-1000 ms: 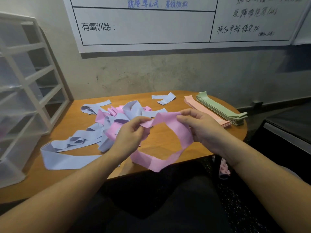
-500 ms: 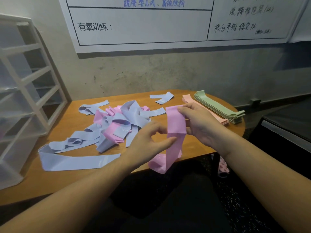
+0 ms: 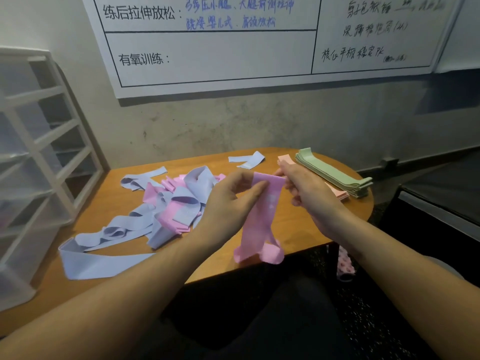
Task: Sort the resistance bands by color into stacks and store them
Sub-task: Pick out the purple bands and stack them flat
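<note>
Between the two hands, raised above the near edge of the rounded wooden table (image 3: 298,229), hangs a flat pink elastic resistance band (image 3: 262,216). Its top fold is pinched on one side by the left hand (image 3: 228,201), thumb and fingers closed on the edge, and on the other by the right hand (image 3: 304,190), whose fingers curl round the opposite corner. The rest of the loop dangles below both wrists, its lower end bulging open instead of lying flat.

The step in hand looks like flattening this band before it joins a stack. To do it well, I would keep both pinches level at the top corners, draw them gently apart so the two layers meet, and let the hanging end settle shut before laying it down; a twisted or gaping loop would make the stack lumpy.

Just beyond the right hand lie a neat stack of salmon-pink bands (image 3: 337,194) and, touching it on the far side, a taller stack of pale green bands (image 3: 335,172). Whether this brighter pink belongs on the salmon stack or needs its own is a call to make on colour. Left of the left hand sprawls the unsorted tangle of lavender and pink bands (image 3: 155,211).
</note>
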